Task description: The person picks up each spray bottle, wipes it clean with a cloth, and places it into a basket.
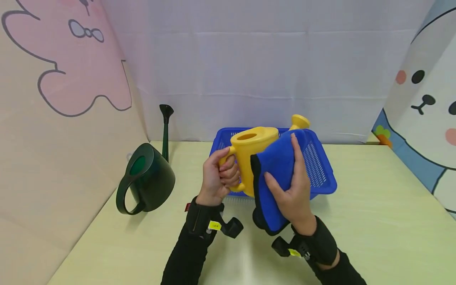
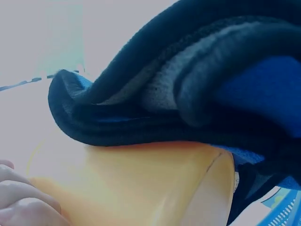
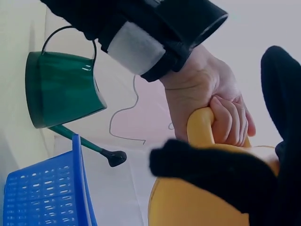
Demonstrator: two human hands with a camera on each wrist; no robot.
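Observation:
My left hand (image 1: 221, 174) grips the handle of a yellow watering can (image 1: 245, 158), fingers curled round it. The can is held up in front of the blue basket, its round spout head pointing to the upper right. A blue cloth (image 1: 277, 162) with black edging lies folded against the can's right side. My right hand (image 1: 295, 194) holds this cloth from the right, thumb and fingers spread over it. In the left wrist view the cloth's black edge (image 2: 117, 139) and grey inner side lie along the yellow can (image 2: 131, 183). The cloth covers part of the can's body.
A blue perforated basket (image 1: 329, 184) stands on the pale table (image 1: 384, 206) behind the can. To the left is a dark green watering can (image 1: 156, 190) with a long upright spout. White cloth (image 1: 249, 79) hangs behind the table, with printed cartoon panels at both sides.

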